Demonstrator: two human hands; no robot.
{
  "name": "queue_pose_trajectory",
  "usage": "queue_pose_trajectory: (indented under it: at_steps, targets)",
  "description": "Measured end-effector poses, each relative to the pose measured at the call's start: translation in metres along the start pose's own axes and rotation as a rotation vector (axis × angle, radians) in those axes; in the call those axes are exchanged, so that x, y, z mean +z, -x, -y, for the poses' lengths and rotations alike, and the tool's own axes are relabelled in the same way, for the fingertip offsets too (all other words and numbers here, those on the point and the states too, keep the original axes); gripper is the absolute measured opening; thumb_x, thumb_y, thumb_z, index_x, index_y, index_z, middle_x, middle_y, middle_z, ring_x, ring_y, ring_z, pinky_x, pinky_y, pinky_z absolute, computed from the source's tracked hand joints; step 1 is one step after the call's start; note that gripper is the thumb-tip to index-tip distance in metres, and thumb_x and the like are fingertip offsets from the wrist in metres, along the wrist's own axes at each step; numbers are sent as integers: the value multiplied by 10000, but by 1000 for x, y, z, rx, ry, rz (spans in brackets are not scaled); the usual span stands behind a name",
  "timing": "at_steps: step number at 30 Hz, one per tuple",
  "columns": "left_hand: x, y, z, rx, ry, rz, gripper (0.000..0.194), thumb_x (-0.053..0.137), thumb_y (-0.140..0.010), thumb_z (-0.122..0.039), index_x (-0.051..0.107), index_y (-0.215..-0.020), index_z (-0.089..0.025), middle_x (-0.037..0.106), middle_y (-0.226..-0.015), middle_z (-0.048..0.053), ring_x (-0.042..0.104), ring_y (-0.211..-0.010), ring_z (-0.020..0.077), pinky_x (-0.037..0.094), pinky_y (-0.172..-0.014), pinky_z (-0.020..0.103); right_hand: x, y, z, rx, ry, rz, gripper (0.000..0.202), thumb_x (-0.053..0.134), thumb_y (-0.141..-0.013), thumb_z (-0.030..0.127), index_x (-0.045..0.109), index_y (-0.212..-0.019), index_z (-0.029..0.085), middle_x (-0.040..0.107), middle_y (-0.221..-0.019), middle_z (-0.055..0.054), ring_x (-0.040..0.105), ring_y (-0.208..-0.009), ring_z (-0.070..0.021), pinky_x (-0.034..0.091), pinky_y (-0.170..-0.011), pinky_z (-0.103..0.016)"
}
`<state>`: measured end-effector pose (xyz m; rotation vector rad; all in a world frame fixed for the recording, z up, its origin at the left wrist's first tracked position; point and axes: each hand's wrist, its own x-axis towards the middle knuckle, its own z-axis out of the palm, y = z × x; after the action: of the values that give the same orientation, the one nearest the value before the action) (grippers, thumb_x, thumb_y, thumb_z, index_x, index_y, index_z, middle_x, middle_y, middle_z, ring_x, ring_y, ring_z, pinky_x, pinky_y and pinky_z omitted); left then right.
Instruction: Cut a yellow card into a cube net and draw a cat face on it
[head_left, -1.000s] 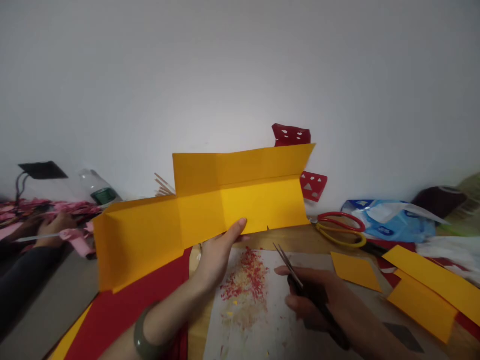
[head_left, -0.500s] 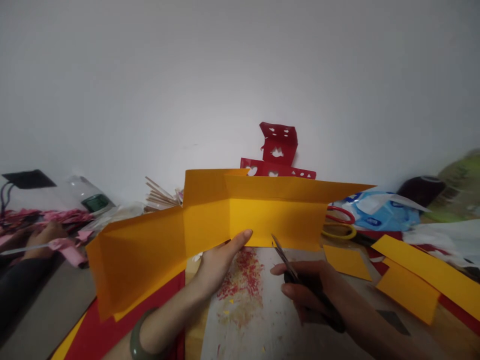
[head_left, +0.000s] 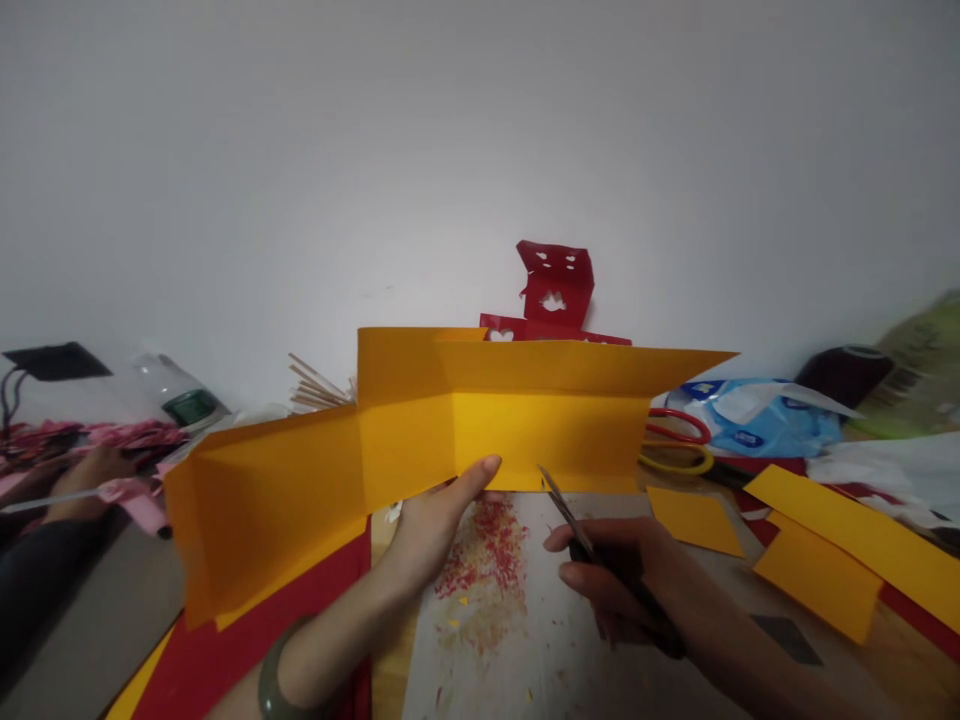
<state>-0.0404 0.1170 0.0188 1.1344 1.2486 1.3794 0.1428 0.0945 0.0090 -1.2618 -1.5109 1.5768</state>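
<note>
A large folded sheet of yellow card [head_left: 409,425] stands up across the middle, its creased panels angled. My left hand [head_left: 450,500] grips its lower edge, thumb in front and the other fingers mostly hidden behind. Black-handled scissors [head_left: 571,520] are in my right hand [head_left: 630,565], their blades slightly parted at the card's bottom edge, right of my left thumb. Behind the card, a red paper piece with cut-out shapes [head_left: 570,290] rests against the wall. Under my hands lies a pale board [head_left: 555,640] strewn with red and yellow scraps.
Yellow card pieces [head_left: 821,580], red and yellow scissor handles [head_left: 679,458] and a blue-white packet [head_left: 742,420] lie right. Red card [head_left: 262,640], a plastic bottle [head_left: 180,390], wooden sticks [head_left: 319,385] and another person's hand [head_left: 90,485] by pink material are left.
The yellow card has moved slightly up and to the left with my left hand. The scissors have shifted a little to the left at its lower edge.
</note>
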Motion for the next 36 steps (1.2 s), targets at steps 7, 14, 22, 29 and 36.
queue_pose_trajectory:
  at_steps: [7, 14, 22, 29, 36]
  targets:
    - [-1, 1, -2, -47, -73, -51, 288, 701, -676, -448, 702, -687, -160, 724, -854, 86, 666, -827, 231, 520, -774, 314, -2, -2, -3, -8, 29, 40, 340, 614, -720, 483, 584, -805, 155, 449, -438, 68, 363, -379, -57, 250, -408, -196]
    - [1, 0, -3, -51, -24, -63, 299, 724, -661, -433, 678, -689, -139, 717, -906, 68, 666, -781, 192, 535, -687, 260, -5, -6, -12, 2, 85, 60, 351, 593, -729, 502, 559, -807, 161, 421, -424, 80, 353, -381, -61, 255, -397, -195]
    - [2, 0, 0, -52, 78, -47, 311, 733, -664, -398, 694, -795, -118, 711, -913, 77, 660, -741, 180, 554, -690, 285, -4, -3, -6, -4, 111, 62, 335, 608, -721, 484, 560, -760, 155, 414, -450, 73, 370, -393, -61, 274, -401, -193]
    - [2, -1, -3, -99, -10, -94, 357, 723, -657, -458, 707, -736, -111, 722, -838, 98, 665, -721, 196, 509, -727, 273, -5, 0, -3, -114, 174, 91, 319, 634, -728, 406, 580, -920, 158, 453, -582, 50, 361, -492, -75, 295, -456, -207]
    - [0, -7, 4, -46, 118, -143, 403, 717, -666, -457, 686, -882, -119, 711, -916, 88, 664, -726, 186, 494, -797, 300, -10, -9, -14, -261, 65, -292, 347, 582, -741, 475, 583, -895, 164, 537, -575, 18, 485, -526, -128, 376, -507, -256]
